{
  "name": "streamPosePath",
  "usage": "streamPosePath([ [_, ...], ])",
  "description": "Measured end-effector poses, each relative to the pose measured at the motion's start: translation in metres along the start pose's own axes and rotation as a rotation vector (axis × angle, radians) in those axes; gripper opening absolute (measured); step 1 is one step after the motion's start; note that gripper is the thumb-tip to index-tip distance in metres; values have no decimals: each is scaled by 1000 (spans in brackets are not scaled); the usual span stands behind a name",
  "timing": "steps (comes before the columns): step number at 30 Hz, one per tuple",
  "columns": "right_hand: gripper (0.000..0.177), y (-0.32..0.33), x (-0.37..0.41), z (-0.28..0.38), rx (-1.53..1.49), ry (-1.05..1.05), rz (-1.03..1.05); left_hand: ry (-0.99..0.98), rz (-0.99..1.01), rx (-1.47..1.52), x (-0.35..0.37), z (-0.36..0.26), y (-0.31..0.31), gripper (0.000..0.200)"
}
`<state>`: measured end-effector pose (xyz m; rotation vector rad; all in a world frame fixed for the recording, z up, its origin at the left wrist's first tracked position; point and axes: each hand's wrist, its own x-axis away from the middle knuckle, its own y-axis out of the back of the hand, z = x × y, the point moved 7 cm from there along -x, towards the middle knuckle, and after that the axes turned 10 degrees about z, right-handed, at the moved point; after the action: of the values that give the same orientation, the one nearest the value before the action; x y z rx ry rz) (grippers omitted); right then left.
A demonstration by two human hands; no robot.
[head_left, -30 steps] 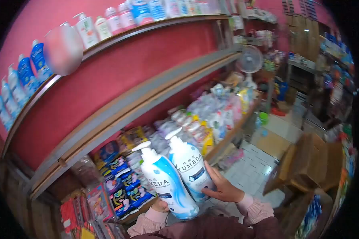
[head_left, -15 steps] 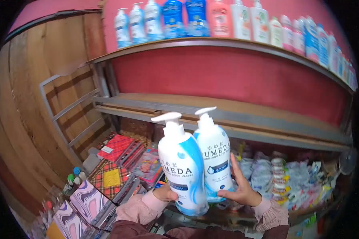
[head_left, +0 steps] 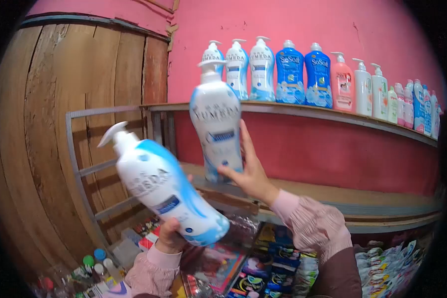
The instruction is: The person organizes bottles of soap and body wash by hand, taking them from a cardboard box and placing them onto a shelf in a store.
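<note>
A white and blue Yumeda body wash pump bottle (head_left: pixel 166 191) leans to the left in my left hand (head_left: pixel 171 237), which grips it low on its side. My right hand (head_left: pixel 252 175) holds a second Yumeda body wash bottle (head_left: pixel 216 126) upright and higher, thumb across its lower front and fingers along its right side. This raised bottle partly covers the left end of a row of standing bottles on the upper shelf. Matching Yumeda bottles (head_left: pixel 261 69) stand there, beside blue SoSoft bottles (head_left: pixel 290 73).
The upper shelf (head_left: pixel 303 110) also carries a pink pump bottle (head_left: pixel 341 82) and several white ones. Below runs a wooden ledge (head_left: pixel 352 193). A metal frame (head_left: pixel 74 149) stands against the plank wall (head_left: pixel 39 139). Packets (head_left: pixel 382 268) and small bottles (head_left: pixel 100 254) crowd the lower level.
Both bottles have come apart. The right one has risen toward the upper shelf; the left one has moved left and tilted. My view has turned up and left.
</note>
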<state>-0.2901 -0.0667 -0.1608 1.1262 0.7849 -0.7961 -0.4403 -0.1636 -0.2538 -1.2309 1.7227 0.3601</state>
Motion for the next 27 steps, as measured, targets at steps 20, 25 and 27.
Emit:
streamPosePath([
  [20, 112, -35, -284, -169, 798, -286, -338, -473, -374, 21, 22, -33, 218, 79],
  [25, 109, -38, -298, -180, 881, -294, -277, -475, -403, -9, 23, -32, 216, 83],
  [27, 108, -38, -298, -180, 934, -300, -242, -424, -404, 16, 23, -29, 213, 87],
])
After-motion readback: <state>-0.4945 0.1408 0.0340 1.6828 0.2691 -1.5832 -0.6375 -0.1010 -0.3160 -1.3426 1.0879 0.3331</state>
